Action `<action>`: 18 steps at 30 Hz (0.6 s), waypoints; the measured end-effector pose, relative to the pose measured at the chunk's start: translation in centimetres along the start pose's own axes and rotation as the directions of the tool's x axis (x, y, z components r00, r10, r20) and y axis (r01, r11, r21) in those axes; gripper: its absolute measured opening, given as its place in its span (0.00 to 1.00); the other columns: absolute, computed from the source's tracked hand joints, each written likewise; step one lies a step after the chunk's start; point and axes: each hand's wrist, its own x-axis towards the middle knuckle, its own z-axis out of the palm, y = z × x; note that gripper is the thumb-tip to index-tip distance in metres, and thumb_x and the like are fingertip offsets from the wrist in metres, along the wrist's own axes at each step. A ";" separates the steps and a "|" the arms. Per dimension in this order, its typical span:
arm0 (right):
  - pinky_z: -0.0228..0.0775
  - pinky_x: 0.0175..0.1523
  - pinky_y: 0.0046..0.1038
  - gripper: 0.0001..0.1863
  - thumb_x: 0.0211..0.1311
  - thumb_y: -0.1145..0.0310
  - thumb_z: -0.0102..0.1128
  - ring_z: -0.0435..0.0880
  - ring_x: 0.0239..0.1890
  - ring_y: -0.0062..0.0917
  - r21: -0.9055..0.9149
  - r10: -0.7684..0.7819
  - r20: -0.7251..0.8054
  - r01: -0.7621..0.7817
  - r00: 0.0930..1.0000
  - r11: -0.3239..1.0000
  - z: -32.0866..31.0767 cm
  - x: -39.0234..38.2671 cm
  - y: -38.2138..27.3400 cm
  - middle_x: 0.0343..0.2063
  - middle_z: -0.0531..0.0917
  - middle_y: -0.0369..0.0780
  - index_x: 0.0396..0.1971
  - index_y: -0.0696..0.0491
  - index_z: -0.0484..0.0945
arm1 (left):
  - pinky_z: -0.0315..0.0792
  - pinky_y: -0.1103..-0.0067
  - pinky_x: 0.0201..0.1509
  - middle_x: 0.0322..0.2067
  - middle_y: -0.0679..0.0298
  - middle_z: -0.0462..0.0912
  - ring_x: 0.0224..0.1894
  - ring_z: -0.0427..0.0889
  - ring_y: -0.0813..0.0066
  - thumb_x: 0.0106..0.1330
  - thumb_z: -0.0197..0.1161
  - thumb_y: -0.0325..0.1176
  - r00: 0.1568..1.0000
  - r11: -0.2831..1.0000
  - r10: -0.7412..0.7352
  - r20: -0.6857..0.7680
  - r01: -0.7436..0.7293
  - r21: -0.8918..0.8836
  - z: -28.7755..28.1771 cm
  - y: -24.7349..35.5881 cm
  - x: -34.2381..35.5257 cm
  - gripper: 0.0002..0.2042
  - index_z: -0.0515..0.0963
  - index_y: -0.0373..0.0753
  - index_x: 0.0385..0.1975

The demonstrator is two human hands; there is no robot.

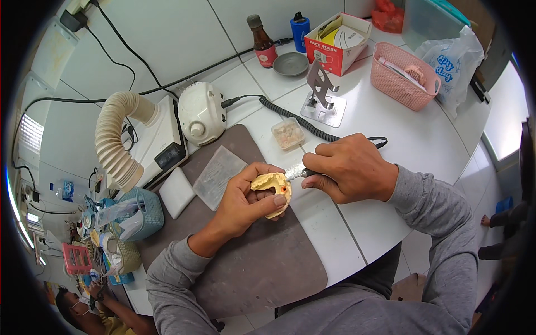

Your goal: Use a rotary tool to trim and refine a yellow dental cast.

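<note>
My left hand [237, 201] is closed around a pale yellow, horseshoe-shaped dental cast [270, 181], thumb on its near side. A small orange-red spot shows on the cast's right side. From the right, my right hand [354, 170] grips a slim handpiece [305, 172] between thumb and curled fingers. Its silver front end reaches the cast's upper right edge; whether it touches is too small to tell. A black coiled cord [296, 118] runs from a white control unit [202, 114] and passes behind my right hand. Beneath the cast lies a brown mat [268, 273].
Beyond my hands are a small clear box [288, 134] of pinkish pieces and a metal stand [326, 109]. A pink basket [399, 84], mask box [329, 53] and brown bottle [261, 39] stand farther back. A ribbed hose [111, 134] arches at left. Another person [84, 310] sits lower left.
</note>
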 end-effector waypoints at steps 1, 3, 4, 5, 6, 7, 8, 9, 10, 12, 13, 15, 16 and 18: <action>0.71 0.26 0.38 0.21 0.77 0.44 0.66 0.84 0.22 0.34 0.000 0.003 0.011 -0.003 1.000 1.000 0.0 0.0 0.0 0.23 0.79 0.36 0.36 0.47 0.80 | 0.85 0.78 0.46 0.49 0.59 0.86 0.43 0.89 0.76 0.73 0.75 0.27 1.000 1.000 -0.004 0.005 0.004 0.001 0.0 0.0 0.0 0.24 0.73 0.32 0.64; 0.71 0.25 0.38 0.21 0.77 0.44 0.66 0.84 0.21 0.34 -0.003 0.001 0.010 -0.001 1.000 1.000 -0.1 -0.1 -0.1 0.23 0.79 0.36 0.36 0.47 0.79 | 0.85 0.78 0.47 0.49 0.59 0.86 0.44 0.89 0.77 0.73 0.75 0.27 1.000 1.000 -0.004 0.013 0.005 -0.007 0.0 0.1 0.1 0.24 0.73 0.32 0.64; 0.71 0.25 0.38 0.21 0.77 0.44 0.66 0.84 0.21 0.34 -0.006 -0.002 0.008 0.002 1.000 1.000 -0.1 -0.1 -0.1 0.23 0.79 0.36 0.36 0.47 0.79 | 0.86 0.78 0.47 0.49 0.59 0.86 0.44 0.89 0.77 0.73 0.75 0.27 1.000 1.000 -0.005 0.020 0.005 -0.013 0.0 0.1 0.1 0.24 0.73 0.32 0.64; 0.71 0.25 0.38 0.21 0.77 0.44 0.66 0.84 0.21 0.34 -0.005 -0.003 0.008 0.003 1.000 1.000 -0.1 -0.1 -0.1 0.23 0.79 0.36 0.36 0.47 0.79 | 0.86 0.78 0.47 0.49 0.59 0.86 0.44 0.89 0.77 0.73 0.75 0.27 1.000 1.000 -0.005 0.019 0.006 -0.013 0.0 0.0 0.1 0.24 0.73 0.32 0.64; 0.71 0.25 0.38 0.21 0.77 0.44 0.66 0.84 0.21 0.34 -0.006 -0.003 0.004 0.003 1.000 1.000 0.0 -0.1 0.0 0.23 0.79 0.36 0.36 0.47 0.79 | 0.86 0.78 0.48 0.49 0.59 0.86 0.44 0.89 0.77 0.73 0.75 0.27 1.000 1.000 -0.005 0.012 0.005 -0.010 0.0 0.0 0.1 0.23 0.73 0.32 0.64; 0.71 0.25 0.38 0.21 0.77 0.44 0.66 0.83 0.21 0.34 -0.007 -0.004 -0.001 0.004 1.000 1.000 0.1 -0.1 0.0 0.23 0.79 0.36 0.36 0.47 0.79 | 0.86 0.78 0.48 0.50 0.59 0.86 0.44 0.89 0.77 0.73 0.75 0.27 1.000 1.000 -0.005 0.006 0.005 -0.006 0.0 0.0 0.1 0.23 0.73 0.32 0.64; 0.71 0.25 0.38 0.21 0.77 0.44 0.66 0.83 0.21 0.34 -0.006 -0.004 -0.001 0.004 1.000 1.000 0.1 -0.1 0.0 0.23 0.79 0.36 0.36 0.47 0.79 | 0.86 0.78 0.48 0.50 0.59 0.86 0.44 0.89 0.77 0.73 0.75 0.27 1.000 1.000 -0.006 0.005 0.006 -0.006 0.0 0.0 0.1 0.23 0.73 0.32 0.64; 0.71 0.26 0.38 0.21 0.77 0.44 0.66 0.83 0.21 0.34 0.001 -0.001 -0.001 0.001 1.000 1.000 0.1 -0.1 0.0 0.23 0.79 0.36 0.36 0.47 0.79 | 0.86 0.78 0.48 0.50 0.59 0.86 0.44 0.89 0.77 0.73 0.75 0.27 1.000 1.000 -0.003 -0.005 0.003 0.009 0.1 -0.1 0.0 0.23 0.74 0.32 0.64; 0.71 0.26 0.38 0.21 0.77 0.44 0.66 0.83 0.21 0.34 0.007 0.002 -0.002 -0.002 1.000 1.000 0.1 0.0 0.1 0.23 0.79 0.36 0.36 0.47 0.79 | 0.86 0.78 0.48 0.50 0.60 0.86 0.44 0.89 0.77 0.73 0.75 0.26 1.000 1.000 0.001 -0.015 -0.001 0.024 0.2 -0.1 0.0 0.23 0.74 0.32 0.64; 0.71 0.26 0.38 0.21 0.77 0.44 0.66 0.83 0.21 0.34 0.006 0.005 0.002 -0.005 1.000 1.000 0.1 0.0 0.0 0.23 0.78 0.36 0.36 0.47 0.79 | 0.86 0.78 0.48 0.50 0.60 0.86 0.45 0.89 0.78 0.73 0.75 0.26 1.000 1.000 -0.002 -0.011 0.002 0.021 0.2 0.0 0.0 0.23 0.74 0.32 0.64; 0.71 0.25 0.38 0.21 0.77 0.44 0.66 0.83 0.21 0.34 0.004 0.007 0.005 -0.007 1.000 1.000 0.1 0.0 0.0 0.23 0.78 0.36 0.36 0.47 0.79 | 0.86 0.78 0.48 0.50 0.60 0.86 0.45 0.89 0.78 0.73 0.75 0.26 1.000 1.000 -0.004 -0.008 0.004 0.018 0.2 0.0 0.0 0.23 0.74 0.32 0.64; 0.71 0.25 0.38 0.21 0.77 0.44 0.66 0.83 0.21 0.34 0.006 0.003 0.010 -0.003 1.000 1.000 -0.1 0.0 -0.1 0.23 0.79 0.36 0.36 0.47 0.79 | 0.86 0.78 0.48 0.50 0.60 0.86 0.45 0.89 0.78 0.73 0.75 0.26 1.000 1.000 -0.005 0.000 0.005 0.007 0.0 0.0 0.1 0.24 0.74 0.32 0.64; 0.71 0.25 0.38 0.21 0.77 0.44 0.66 0.83 0.21 0.34 0.008 -0.001 0.015 0.001 1.000 1.000 -0.1 0.0 -0.1 0.23 0.79 0.36 0.36 0.47 0.80 | 0.86 0.78 0.48 0.50 0.60 0.86 0.45 0.89 0.78 0.73 0.75 0.26 1.000 1.000 -0.005 0.009 0.006 -0.005 -0.1 -0.1 0.1 0.24 0.74 0.33 0.64; 0.72 0.26 0.38 0.21 0.77 0.44 0.66 0.83 0.21 0.34 0.003 0.002 0.015 -0.002 1.000 1.000 -0.1 -0.1 0.0 0.23 0.79 0.36 0.36 0.47 0.80 | 0.86 0.78 0.48 0.50 0.60 0.86 0.45 0.89 0.78 0.73 0.75 0.26 1.000 1.000 -0.007 0.008 0.007 0.003 0.0 0.0 0.0 0.24 0.74 0.32 0.64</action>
